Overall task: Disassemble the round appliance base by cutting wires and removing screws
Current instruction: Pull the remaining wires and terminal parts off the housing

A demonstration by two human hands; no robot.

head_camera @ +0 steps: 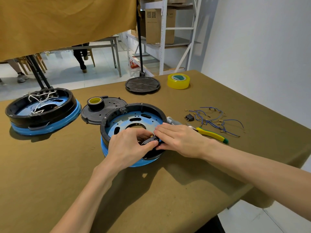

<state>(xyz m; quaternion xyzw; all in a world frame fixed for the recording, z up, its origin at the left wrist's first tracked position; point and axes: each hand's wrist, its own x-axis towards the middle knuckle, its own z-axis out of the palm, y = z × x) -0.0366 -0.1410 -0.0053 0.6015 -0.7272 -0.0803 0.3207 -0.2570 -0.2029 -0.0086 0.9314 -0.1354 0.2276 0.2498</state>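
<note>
A round appliance base point(134, 115) with a black rim, blue lower band and blue inner plate sits open side up at the table's middle. At its near rim my left hand point(127, 147) pinches a small black part with brass terminals point(149, 140) between thumb and fingers. My right hand point(178, 140) lies over the same rim with its fingers straight and its thumb against that part. Cut blue wires point(213, 120) and a small black switch point(189, 117) lie to the right. Yellow-handled cutters point(212, 134) rest just behind my right hand.
A second base point(42, 111) with white wires inside stands at the left. A black cover point(101, 111) carrying a black tape roll point(95, 102) lies behind the middle base. Another black disc point(142, 84) and a yellow tape roll point(178, 81) sit at the far edge. A grey tool handle point(173, 121) pokes out beside the base.
</note>
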